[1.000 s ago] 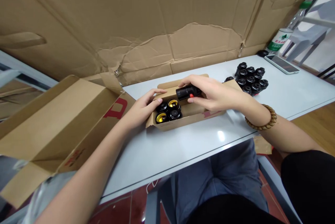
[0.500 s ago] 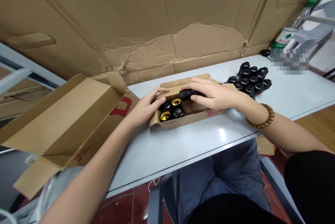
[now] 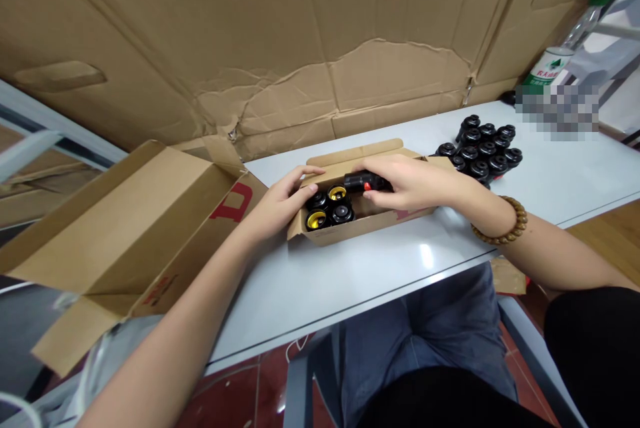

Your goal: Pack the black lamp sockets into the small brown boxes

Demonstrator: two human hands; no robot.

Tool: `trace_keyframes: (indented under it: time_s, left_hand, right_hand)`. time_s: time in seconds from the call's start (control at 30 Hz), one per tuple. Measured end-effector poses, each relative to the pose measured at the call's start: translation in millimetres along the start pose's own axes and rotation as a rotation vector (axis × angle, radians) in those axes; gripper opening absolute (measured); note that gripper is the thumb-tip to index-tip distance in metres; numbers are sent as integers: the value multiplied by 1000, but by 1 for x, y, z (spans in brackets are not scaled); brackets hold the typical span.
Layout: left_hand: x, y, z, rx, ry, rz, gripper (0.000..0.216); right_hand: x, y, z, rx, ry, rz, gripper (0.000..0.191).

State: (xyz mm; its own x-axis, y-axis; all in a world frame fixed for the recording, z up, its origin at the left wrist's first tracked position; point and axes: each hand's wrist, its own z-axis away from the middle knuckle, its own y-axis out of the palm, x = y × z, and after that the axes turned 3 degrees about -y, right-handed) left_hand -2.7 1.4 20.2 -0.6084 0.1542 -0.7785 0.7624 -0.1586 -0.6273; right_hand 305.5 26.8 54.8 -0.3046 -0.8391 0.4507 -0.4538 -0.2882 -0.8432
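In the middle of the frame, the right hand (image 3: 400,178) has a narrow grip, thumb and fingers closed round a black cylinder (image 3: 356,182) with a small red spot on its side. The cylinder lies tilted on its side over the mouth of a small cardboard box (image 3: 350,231); the fingers hide its right end. A beaded bracelet (image 3: 514,223) circles the right wrist.

Just left of centre, the left hand (image 3: 286,205) rests against the left end of the small box. Its thumb and forefinger are parted at the edge, but whether the other fingers clasp the cardboard I cannot tell.

Inside the box, at its left end, four black parts (image 3: 343,214) sit close together with round ends up, two of them showing yellow rings.

Right of centre, a cluster of black parts (image 3: 486,150) stands on the white desk (image 3: 340,281). At the upper right are a bottle (image 3: 550,71) with a green cap and, below it, a pixelated patch. A larger cardboard box (image 3: 115,215), its flaps spread, fills the left of the frame. A tall cardboard sheet (image 3: 300,21) spans the top.
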Motion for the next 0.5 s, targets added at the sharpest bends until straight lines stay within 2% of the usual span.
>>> trace_keyframes:
  time_s: [0.17, 0.33, 0.5]
  left_hand:
    - [0, 0, 0, -4, 8, 21, 61]
    - [1, 0, -1, -5, 15, 14, 61]
    - [3, 0, 0, -5, 3, 23, 60]
  right_hand:
    - [-1, 0, 0, -70, -51, 43, 30]
    - [-2, -2, 0, -61, -76, 44, 36]
    - [-3, -1, 0, -84, -108, 67, 34]
